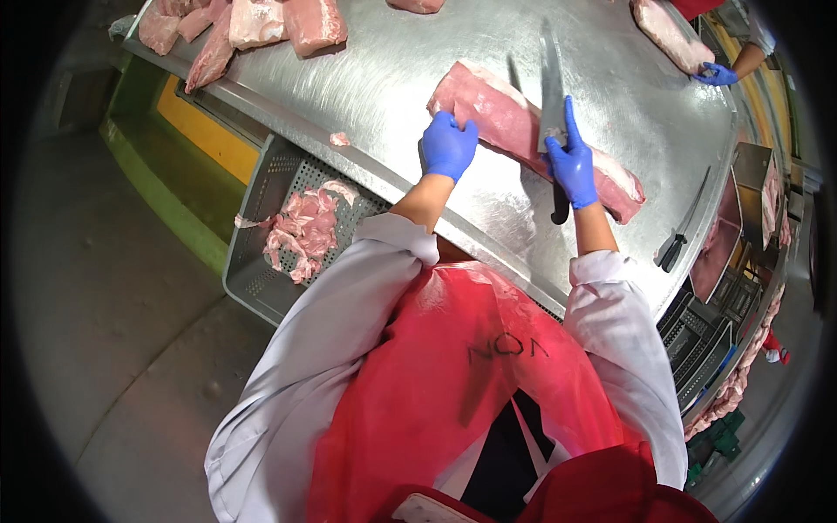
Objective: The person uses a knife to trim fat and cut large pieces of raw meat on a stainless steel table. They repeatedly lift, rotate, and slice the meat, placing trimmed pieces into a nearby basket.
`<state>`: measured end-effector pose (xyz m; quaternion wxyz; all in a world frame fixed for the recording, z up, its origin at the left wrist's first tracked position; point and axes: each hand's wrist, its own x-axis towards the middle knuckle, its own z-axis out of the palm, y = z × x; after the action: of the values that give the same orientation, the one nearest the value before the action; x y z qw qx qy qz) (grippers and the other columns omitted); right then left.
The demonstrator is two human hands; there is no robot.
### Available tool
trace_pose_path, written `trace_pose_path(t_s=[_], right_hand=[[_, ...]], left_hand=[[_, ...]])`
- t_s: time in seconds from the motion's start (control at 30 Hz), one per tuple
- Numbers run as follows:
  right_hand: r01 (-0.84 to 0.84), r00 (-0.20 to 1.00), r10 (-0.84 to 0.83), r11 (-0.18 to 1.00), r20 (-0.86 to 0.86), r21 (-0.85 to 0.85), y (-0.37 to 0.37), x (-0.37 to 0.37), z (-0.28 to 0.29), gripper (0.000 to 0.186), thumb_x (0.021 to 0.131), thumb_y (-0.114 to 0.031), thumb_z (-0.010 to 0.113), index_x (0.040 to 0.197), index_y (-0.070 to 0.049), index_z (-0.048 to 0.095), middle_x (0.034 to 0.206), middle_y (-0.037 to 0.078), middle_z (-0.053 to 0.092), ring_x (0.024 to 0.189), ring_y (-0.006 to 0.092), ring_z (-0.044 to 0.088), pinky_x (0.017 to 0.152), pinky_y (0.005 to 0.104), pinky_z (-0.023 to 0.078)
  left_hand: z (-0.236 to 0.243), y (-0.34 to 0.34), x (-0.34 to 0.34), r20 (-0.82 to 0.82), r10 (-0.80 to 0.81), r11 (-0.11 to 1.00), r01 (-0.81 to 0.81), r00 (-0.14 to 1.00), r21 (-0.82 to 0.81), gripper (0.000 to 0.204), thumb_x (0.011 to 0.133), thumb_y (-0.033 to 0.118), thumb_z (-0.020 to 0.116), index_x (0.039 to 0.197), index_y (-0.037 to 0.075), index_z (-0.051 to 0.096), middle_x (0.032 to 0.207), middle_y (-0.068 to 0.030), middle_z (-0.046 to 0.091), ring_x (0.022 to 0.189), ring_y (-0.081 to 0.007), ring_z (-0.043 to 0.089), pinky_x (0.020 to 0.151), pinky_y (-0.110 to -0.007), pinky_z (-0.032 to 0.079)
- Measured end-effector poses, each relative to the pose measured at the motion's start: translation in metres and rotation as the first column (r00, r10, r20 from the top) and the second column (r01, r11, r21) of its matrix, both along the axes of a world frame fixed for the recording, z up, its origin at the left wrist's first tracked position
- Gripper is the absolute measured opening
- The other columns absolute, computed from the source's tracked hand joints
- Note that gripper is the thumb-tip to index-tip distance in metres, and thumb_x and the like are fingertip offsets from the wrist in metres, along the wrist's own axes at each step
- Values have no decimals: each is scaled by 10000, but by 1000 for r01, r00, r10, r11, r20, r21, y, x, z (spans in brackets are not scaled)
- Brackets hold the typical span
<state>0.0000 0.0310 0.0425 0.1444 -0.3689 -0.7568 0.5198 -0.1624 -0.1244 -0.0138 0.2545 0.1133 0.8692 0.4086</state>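
A long boneless pork loin (499,120) lies slantwise on the steel table (384,87), its pale fat strip along the far side. Blue-gloved, my left hand (449,148) is closed at the loin's left end, its fingertips at the near edge of the meat and partly hidden. My right hand (573,170), also in a blue glove, is closed on a knife (551,87) with a broad blade and dark handle. The blade points away from me, upright over the loin's middle, and the index finger stretches up beside it.
Several meat pieces (261,22) lie at the far left. A grey perforated crate (248,253) below the table edge holds trimmings (305,228). A second knife (689,222) rests on the right. At far right, a co-worker's gloved hand (717,74) touches another loin (667,37).
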Motion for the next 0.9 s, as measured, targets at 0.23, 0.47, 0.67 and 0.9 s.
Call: trace_pose_path(t_s=[0.23, 0.47, 0.67, 0.9], right_hand=[[-439, 889, 372, 859, 269, 262, -37, -22, -7, 744, 926, -148, 594, 1583, -289, 274, 858, 252, 691, 763, 450, 665, 731, 491, 535], [-612, 780, 555, 774, 291, 164, -36, 46, -24, 791, 893, -107, 563, 1600, -226, 229, 777, 261, 671, 677, 452, 640, 708, 515, 521], [-436, 899, 395, 849, 190, 298, -72, -42, -36, 767, 931, -93, 570, 1604, -197, 218, 911, 277, 694, 780, 458, 676, 757, 490, 544], [-486, 819, 474, 873, 323, -49, -97, -24, -27, 746, 964, -179, 546, 1608, -213, 172, 906, 298, 686, 779, 465, 683, 735, 540, 532]], left_hand=[[-26, -8, -2, 76, -32, 991, 22, 997, 134, 292, 902, 299, 590, 943, 10, 616, 873, -246, 688, 855, -422, 681, 804, -477, 529], [-36, -11, -3, -78, -121, 987, 128, 990, 92, 363, 944, 294, 472, 1000, -31, 624, 981, -333, 664, 935, -527, 627, 844, -547, 498], [-18, -16, -18, -88, -163, 975, 174, 983, 136, 357, 940, 260, 483, 963, -66, 629, 934, -327, 670, 897, -493, 650, 828, -504, 510], [0, -37, -42, 228, -91, 936, 6, 969, 351, 217, 942, 156, 494, 900, 4, 644, 778, -75, 632, 669, -163, 586, 619, -310, 461]])
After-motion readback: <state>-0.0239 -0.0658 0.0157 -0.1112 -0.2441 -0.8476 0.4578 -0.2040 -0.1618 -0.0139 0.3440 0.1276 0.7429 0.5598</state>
